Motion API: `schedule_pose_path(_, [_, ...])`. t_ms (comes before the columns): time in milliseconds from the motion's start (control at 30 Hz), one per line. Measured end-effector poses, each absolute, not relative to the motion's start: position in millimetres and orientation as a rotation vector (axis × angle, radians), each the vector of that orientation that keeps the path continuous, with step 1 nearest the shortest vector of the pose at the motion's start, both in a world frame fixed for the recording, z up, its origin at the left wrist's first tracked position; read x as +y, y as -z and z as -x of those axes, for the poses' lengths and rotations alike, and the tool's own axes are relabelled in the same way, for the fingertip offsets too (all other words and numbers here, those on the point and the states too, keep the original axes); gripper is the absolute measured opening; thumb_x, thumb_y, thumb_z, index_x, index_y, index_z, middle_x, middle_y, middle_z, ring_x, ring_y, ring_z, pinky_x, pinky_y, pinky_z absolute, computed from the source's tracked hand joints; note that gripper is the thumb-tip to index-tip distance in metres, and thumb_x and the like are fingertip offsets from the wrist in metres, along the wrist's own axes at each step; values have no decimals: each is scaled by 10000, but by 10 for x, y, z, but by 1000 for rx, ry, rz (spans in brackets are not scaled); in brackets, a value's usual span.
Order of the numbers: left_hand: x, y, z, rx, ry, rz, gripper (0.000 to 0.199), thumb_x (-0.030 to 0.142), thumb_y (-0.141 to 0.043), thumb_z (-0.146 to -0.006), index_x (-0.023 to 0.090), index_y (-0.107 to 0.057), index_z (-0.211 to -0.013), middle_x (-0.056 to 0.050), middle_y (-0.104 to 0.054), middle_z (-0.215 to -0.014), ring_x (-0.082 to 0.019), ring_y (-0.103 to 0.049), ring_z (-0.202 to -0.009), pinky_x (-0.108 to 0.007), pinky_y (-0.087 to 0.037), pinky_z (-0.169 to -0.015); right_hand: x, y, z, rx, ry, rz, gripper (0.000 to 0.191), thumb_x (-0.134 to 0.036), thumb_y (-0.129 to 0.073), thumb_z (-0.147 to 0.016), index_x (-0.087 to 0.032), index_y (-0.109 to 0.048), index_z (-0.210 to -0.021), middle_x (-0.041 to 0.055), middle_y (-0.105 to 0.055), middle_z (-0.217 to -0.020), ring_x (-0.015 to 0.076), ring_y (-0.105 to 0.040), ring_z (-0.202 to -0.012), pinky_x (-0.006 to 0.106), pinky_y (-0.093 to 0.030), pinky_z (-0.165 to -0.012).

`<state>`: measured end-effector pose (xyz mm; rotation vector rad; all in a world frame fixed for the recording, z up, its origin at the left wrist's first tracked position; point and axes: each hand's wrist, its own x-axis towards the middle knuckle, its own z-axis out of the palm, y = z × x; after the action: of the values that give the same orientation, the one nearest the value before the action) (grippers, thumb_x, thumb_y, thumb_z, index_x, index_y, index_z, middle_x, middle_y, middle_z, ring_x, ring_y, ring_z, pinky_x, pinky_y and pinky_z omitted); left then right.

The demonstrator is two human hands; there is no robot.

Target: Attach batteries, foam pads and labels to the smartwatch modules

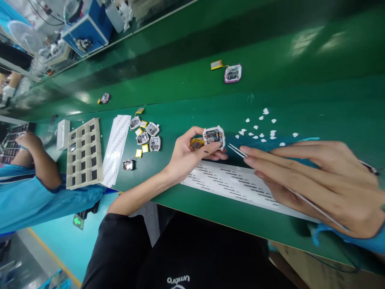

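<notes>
My left hand [188,154] holds a white-rimmed watch-like housing [214,136] with a circuit board showing, pinched between thumb and fingers. A yellow battery [197,143] hangs beside it, partly hidden by the fingers. A small dark mark or piece shows on my thumb. My right hand [325,184] grips thin metal tweezers [237,150], whose tips are just right of the housing, apart from it. Small white pieces [261,135] lie scattered beyond the tweezers. Below my hands is a printed white strip [228,180].
Left of my hands, several housings [155,143] with batteries lie near paper sheets [116,148] and a beige compartment tray [84,154]. Another housing [233,74] sits farther back. A person's hand [28,140] is at far left. A second hand shape [325,150] overlaps mine; its owner is unclear.
</notes>
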<state>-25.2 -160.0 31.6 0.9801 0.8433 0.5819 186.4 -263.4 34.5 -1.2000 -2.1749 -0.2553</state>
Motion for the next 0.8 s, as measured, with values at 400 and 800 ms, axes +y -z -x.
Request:
schedule_pose_path(400, [417, -232, 402, 1448, -485, -2203, 259, 180, -675, -887, 119, -707, -1137, -193, -790, -1081, -382, -698, -1180, -602, -467, -1117, -2529, -183, -1751, -2093, 415, 1044, 393, -80, -701, -933, -155, -638, -1313, 26, -770, -1247, 186, -683, -967, 382, -563, -822])
schedule_pose_path(800, [443, 45, -660, 929, -277, -2599, 220, 195, -652, -907, 142, -682, -1118, -160, -718, -1312, -297, -623, -1332, -494, -375, -1264, -2468, -193, -1787, -2069, 306, 1069, 395, -88, -652, -969, -157, -589, -1353, 63, -779, -1219, 191, -693, -972, 355, -570, -798])
